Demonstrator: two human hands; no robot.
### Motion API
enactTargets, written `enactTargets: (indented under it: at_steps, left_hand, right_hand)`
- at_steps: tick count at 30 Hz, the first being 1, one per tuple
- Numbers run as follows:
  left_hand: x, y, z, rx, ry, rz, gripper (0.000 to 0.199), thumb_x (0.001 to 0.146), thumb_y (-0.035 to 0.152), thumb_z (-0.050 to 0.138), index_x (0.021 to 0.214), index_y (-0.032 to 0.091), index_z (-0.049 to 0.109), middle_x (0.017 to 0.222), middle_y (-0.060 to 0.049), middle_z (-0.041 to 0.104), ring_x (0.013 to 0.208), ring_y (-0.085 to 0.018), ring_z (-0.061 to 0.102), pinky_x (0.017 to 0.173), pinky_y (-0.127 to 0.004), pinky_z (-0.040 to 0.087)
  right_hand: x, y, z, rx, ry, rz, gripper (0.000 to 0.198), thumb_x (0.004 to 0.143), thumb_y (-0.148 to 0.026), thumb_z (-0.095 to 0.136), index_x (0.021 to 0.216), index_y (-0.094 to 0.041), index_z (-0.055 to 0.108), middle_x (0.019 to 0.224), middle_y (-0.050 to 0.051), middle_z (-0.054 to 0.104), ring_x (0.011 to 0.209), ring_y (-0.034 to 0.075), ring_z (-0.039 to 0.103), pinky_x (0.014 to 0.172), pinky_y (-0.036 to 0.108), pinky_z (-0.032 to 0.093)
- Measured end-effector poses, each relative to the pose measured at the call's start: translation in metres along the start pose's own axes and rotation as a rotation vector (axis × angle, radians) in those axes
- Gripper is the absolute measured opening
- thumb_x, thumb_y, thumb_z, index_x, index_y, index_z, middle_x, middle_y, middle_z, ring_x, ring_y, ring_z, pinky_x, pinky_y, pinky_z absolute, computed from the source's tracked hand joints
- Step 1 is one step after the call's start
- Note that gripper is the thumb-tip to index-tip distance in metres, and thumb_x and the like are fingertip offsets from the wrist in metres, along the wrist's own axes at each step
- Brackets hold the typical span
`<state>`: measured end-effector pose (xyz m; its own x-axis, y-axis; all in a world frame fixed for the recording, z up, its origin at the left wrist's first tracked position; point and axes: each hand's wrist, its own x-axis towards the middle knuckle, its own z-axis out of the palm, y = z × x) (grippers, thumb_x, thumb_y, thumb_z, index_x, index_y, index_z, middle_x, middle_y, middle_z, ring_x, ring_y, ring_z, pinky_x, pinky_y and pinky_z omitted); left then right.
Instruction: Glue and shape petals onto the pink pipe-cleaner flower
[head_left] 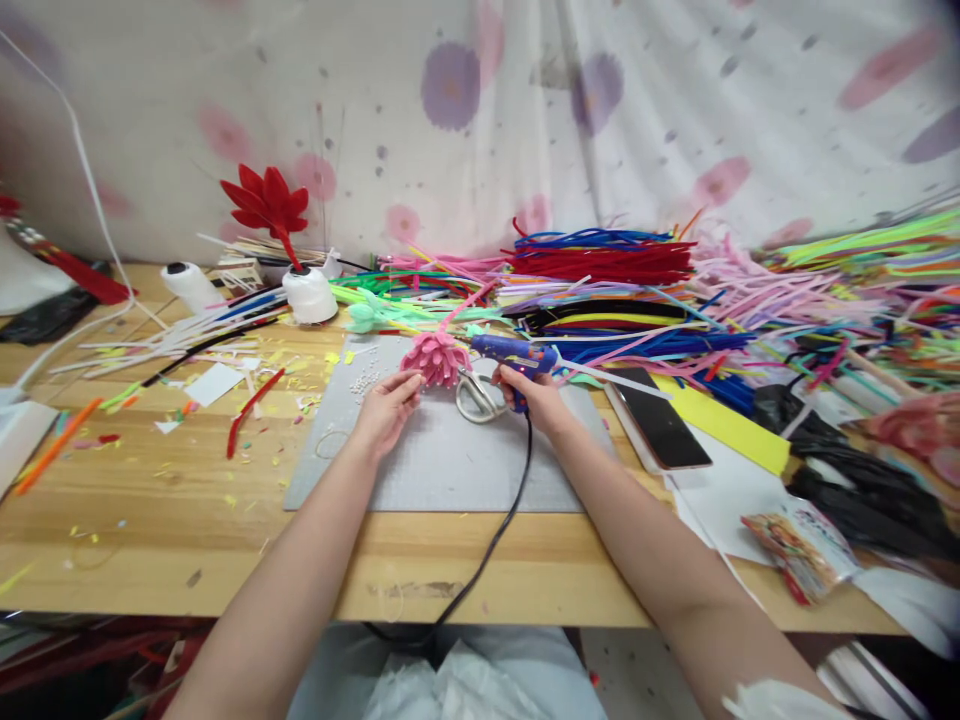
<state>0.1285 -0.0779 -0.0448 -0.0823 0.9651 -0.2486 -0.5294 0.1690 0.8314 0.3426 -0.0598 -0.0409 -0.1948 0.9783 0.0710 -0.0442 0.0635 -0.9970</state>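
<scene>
My right hand (536,393) is wrapped around the handle of a blue hot glue gun (514,350), its nozzle pointing left toward a pink pipe-cleaner flower (435,358). The fingers of my left hand (390,408) are pinched together at the flower's lower left edge, gripping it there. A pink stem (466,305) runs up and away from the bloom. Between my hands, scissors (480,398) with pale metal handles lie on the grey cutting mat (465,480). Small white beads (365,380) are scattered left of the flower.
Bundles of coloured pipe cleaners (607,262) fill the back and right. A red flower (266,203) stands in a white thread spool (309,298). A phone (660,420) lies right of the mat. The glue gun's black cord (504,525) crosses the front edge.
</scene>
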Motion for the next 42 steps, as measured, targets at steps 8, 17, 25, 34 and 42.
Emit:
enactTargets:
  at_steps: [8,17,25,34,42]
  left_hand:
    - [-0.001,0.001,-0.013,-0.08,-0.098,-0.16,0.007,0.071,0.007,0.063,0.076,0.012,0.065,0.072,-0.001,0.063,0.061,-0.004,0.057,0.06,-0.015,0.05]
    - [0.006,0.0,-0.016,-0.02,-0.076,-0.146,0.008,0.07,0.007,0.064,0.076,0.012,0.064,0.072,-0.002,0.065,0.061,-0.005,0.058,0.061,-0.017,0.052]
    - [0.009,0.001,-0.012,-0.031,-0.057,-0.139,0.004,0.072,0.007,0.063,0.074,0.011,0.063,0.069,-0.002,0.063,0.058,-0.005,0.057,0.059,-0.016,0.05]
    - [0.011,0.001,-0.011,-0.004,-0.09,-0.152,0.004,0.073,0.011,0.064,0.07,0.012,0.063,0.066,0.0,0.06,0.059,-0.004,0.054,0.061,-0.016,0.048]
    - [0.004,0.012,-0.006,0.017,-0.057,-0.156,0.006,0.073,0.009,0.063,0.068,0.012,0.062,0.064,-0.001,0.06,0.056,-0.004,0.054,0.056,-0.015,0.047]
  right_hand:
    - [-0.008,0.011,0.009,-0.119,-0.115,0.04,0.039,0.066,-0.056,0.064,0.065,-0.018,0.059,0.045,-0.004,0.043,0.043,0.008,0.039,0.044,0.024,0.032]
    - [-0.006,0.013,0.012,-0.161,-0.131,0.042,0.039,0.063,-0.057,0.065,0.064,-0.019,0.058,0.045,-0.005,0.046,0.04,0.008,0.04,0.042,0.024,0.033]
    - [0.0,0.025,0.006,-0.032,-0.065,0.028,0.038,0.066,-0.056,0.064,0.061,-0.019,0.057,0.045,-0.004,0.044,0.04,0.007,0.037,0.04,0.023,0.031]
    - [-0.004,0.013,0.002,0.027,0.006,0.043,0.036,0.065,-0.052,0.065,0.062,-0.018,0.058,0.046,-0.004,0.044,0.041,0.007,0.037,0.04,0.022,0.031]
    - [-0.046,-0.026,-0.019,-0.064,0.15,0.178,0.038,0.063,-0.054,0.067,0.066,-0.017,0.059,0.061,0.001,0.056,0.043,0.006,0.039,0.038,0.021,0.03]
